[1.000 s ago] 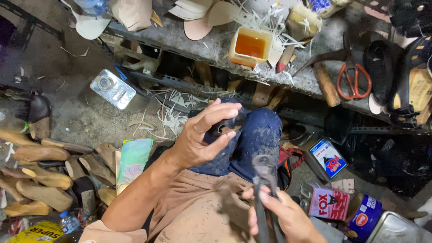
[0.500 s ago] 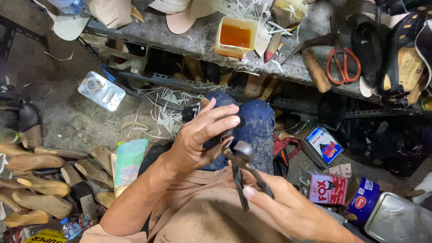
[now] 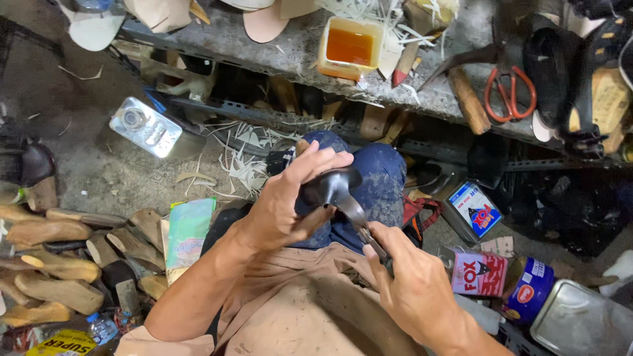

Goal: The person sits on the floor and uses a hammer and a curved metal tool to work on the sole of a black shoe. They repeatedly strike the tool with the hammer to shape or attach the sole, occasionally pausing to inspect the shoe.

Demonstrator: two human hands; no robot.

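Now left hand [image 3: 280, 211] grips black shoe [image 3: 330, 186]; right hand [image 3: 415, 290] clamps pincers [image 3: 362, 224].

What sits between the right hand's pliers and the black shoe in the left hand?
Nothing visible. The left hand holds the black shoe over the knee, and the pliers in the right hand already reach its edge, with no gap showing.

The shoe [image 3: 330, 188] is glossy black, and the pliers [image 3: 361, 224] are dull grey metal. The tub [image 3: 349, 46] on the bench is yellow with orange liquid (amber-toned), the scissors [image 3: 509, 92] have orange-red handles, and the jeans [image 3: 379, 178] are dusty blue.
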